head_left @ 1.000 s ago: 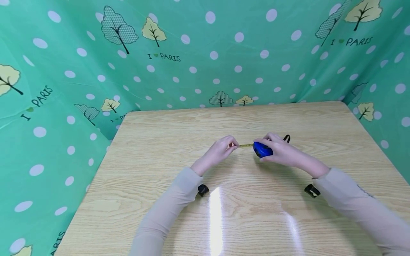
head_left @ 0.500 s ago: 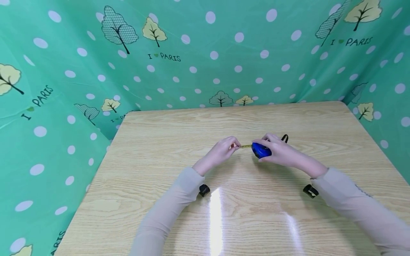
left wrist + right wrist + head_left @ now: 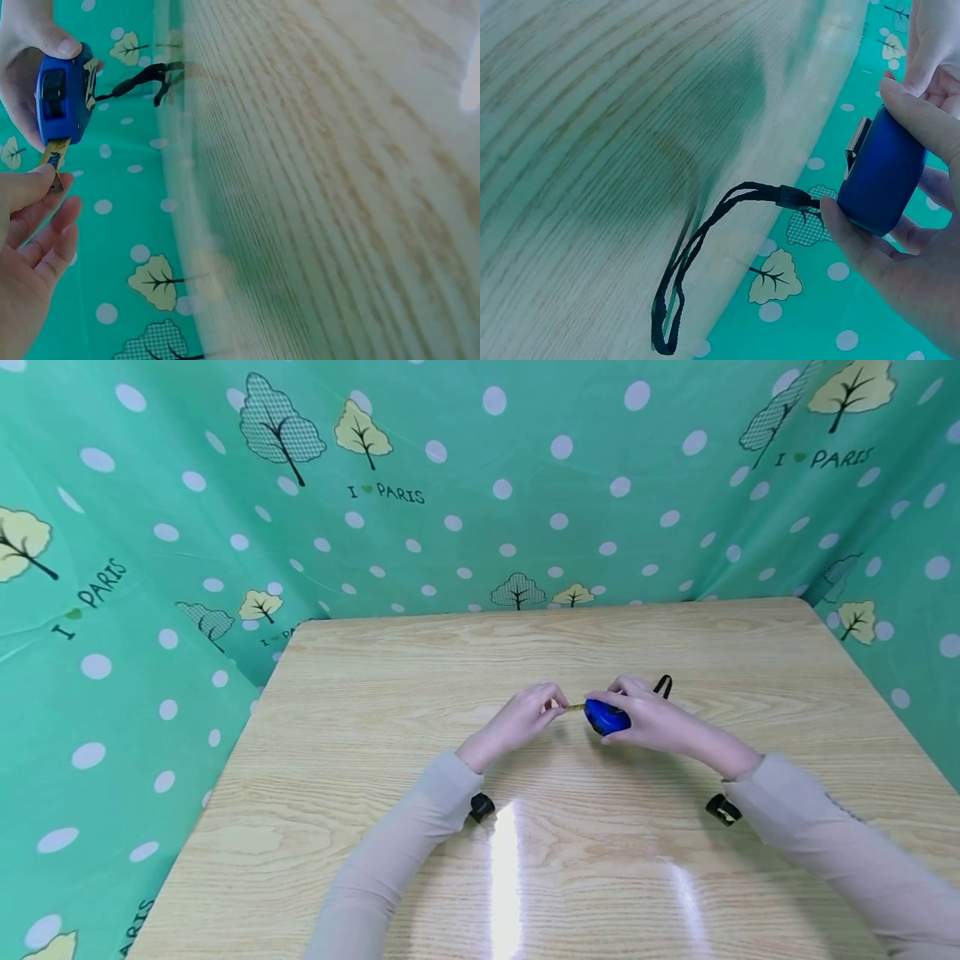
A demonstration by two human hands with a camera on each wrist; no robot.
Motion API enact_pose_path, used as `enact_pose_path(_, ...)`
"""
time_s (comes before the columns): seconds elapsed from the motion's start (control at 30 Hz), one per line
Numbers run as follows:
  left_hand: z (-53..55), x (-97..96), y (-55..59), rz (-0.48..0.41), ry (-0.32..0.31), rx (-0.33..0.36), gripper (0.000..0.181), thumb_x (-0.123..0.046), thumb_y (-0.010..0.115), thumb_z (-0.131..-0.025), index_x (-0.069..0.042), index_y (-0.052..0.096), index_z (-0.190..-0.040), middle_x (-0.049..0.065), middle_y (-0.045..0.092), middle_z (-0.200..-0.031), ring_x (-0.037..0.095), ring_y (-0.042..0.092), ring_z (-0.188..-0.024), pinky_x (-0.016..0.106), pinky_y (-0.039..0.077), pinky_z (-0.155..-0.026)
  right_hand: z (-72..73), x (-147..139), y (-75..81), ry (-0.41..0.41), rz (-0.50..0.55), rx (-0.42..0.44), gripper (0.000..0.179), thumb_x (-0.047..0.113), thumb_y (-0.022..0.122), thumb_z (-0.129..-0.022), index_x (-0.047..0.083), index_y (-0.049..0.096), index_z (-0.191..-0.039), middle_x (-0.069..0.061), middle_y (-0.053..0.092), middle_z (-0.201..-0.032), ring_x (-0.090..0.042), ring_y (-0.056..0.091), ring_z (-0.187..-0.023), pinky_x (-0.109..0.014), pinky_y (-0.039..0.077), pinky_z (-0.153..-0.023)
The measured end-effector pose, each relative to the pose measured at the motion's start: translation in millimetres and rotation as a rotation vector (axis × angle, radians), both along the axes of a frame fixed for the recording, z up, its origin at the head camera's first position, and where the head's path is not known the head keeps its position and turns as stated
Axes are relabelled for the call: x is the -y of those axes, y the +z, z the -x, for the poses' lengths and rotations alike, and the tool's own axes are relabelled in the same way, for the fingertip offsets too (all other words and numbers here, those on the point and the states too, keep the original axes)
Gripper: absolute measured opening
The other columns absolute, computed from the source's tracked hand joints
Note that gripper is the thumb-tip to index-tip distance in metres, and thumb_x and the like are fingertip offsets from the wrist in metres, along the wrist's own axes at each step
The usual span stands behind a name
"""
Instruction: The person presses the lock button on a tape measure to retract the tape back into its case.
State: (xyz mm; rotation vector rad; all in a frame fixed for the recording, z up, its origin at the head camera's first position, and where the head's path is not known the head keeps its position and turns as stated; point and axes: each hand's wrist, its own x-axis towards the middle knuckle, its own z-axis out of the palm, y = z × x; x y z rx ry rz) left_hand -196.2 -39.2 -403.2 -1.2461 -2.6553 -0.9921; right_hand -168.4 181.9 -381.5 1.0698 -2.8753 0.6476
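Observation:
My right hand [image 3: 645, 714] grips a blue tape measure [image 3: 606, 717] around its case, thumb on one side and fingers on the other. A short stretch of yellow blade [image 3: 55, 152] sticks out of the case toward the left. Between thumb and forefinger, my left hand [image 3: 525, 714] pinches the metal-hooked end of that blade. The other left fingers are loosely bent, as the left wrist view shows. From the case hangs a black wrist strap [image 3: 697, 247], its loop drooping to the tabletop in the right wrist view. In the right wrist view the blade is hidden behind the case and hand.
The hands are over a light wood-grain table [image 3: 375, 693]. Green dotted cloth [image 3: 450, 485] with printed trees hangs behind it and at both sides. A black device [image 3: 482, 807] shows beneath the left wrist, another black device [image 3: 723, 810] beneath the right.
The exposed blade has grown shorter. My right hand with the tape measure has moved slightly left, and my left hand slightly right, so the two are closer together.

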Motion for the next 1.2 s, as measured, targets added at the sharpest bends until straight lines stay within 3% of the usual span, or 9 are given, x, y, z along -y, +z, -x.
enact_pose_path(0.4, -0.4, 0.7, -2.1, -0.017, 0.006, -0.013, 0.012, -0.008, 0.056, -0.087, -0.002, 0.056, -0.098, 0.005, 0.062, -0.092, 0.011, 0.055, -0.076, 0.016, 0.045, -0.066, -2.2, 5, -1.5, 0.007, 0.011, 0.003, 0.061, 0.018, 0.077, -0.068, 0.001, 0.052, -0.121, -0.015, 0.047, -0.101, -0.029, 0.046, -0.091, -0.041, 0.048, -0.071)
enact_pose_path(0.67, -1.0, 21.1, 1.8, 0.030, 0.079, -0.007, 0.016, -0.015, 0.057, -0.087, -0.004, 0.058, -0.100, 0.004, 0.062, -0.098, 0.010, 0.055, -0.080, 0.018, 0.046, -0.070, -2.5, -3, -6.0, -0.032, -0.012, 0.004, 0.062, 0.018, 0.077, -0.068, 0.001, 0.051, -0.122, -0.016, 0.047, -0.100, -0.028, 0.045, -0.090, -0.040, 0.047, -0.071)
enact_pose_path(0.87, -1.0, 34.0, 6.0, 0.022, 0.090, -0.020, 0.017, -0.016, 0.057, -0.087, -0.004, 0.058, -0.099, 0.004, 0.061, -0.095, 0.012, 0.055, -0.080, 0.023, 0.047, -0.070, -1.2, -6, -8.7, -0.024, -0.022, -0.003, 0.063, 0.018, 0.077, -0.068, 0.001, 0.051, -0.122, -0.016, 0.045, -0.099, -0.028, 0.045, -0.089, -0.039, 0.047, -0.070)
enact_pose_path(1.2, -1.2, 48.2, 4.6, 0.042, 0.116, 0.019, 0.020, -0.017, 0.057, -0.087, -0.002, 0.058, -0.101, 0.004, 0.060, -0.098, 0.015, 0.055, -0.081, 0.026, 0.048, -0.071, -2.0, -13, -16.9, -0.007, -0.044, 0.012, 0.064, 0.018, 0.078, -0.066, -0.001, 0.051, -0.121, -0.017, 0.046, -0.099, -0.031, 0.047, -0.090, -0.042, 0.047, -0.071)
